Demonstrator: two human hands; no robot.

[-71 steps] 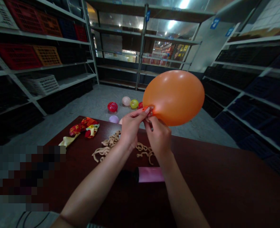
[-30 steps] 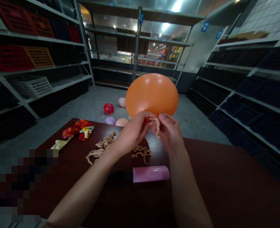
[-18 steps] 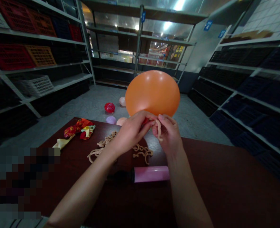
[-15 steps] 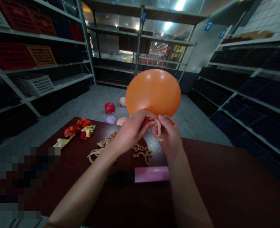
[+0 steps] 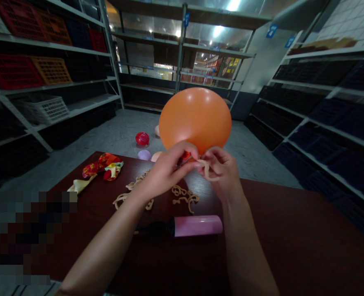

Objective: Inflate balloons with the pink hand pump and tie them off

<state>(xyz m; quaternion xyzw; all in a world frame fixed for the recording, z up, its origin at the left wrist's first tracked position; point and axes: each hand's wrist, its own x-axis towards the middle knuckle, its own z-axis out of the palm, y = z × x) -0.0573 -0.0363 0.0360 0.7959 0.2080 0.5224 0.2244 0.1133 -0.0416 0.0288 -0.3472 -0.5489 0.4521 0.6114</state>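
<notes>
Across the dark table [image 5: 280, 230], an orange balloon [image 5: 195, 117] is held up beyond the far edge, its neck [image 5: 186, 155] tucked in close to the fingers! Both forearms [image 5: 110, 234] are stretched forward, wrists lifted clear of the tabletop. The left hand [image 5: 172, 166] is angled inward, thumb and forefinger pinched on one end of a beige cord [image 5: 207, 170]. The right hand [image 5: 226, 170] is brought up opposite, fingers curled, the cord bent across them; whether it is gripped there cannot be told.

Smooth glossy balloon [image 5: 195, 117], matt cord [image 5: 207, 169]
</notes>
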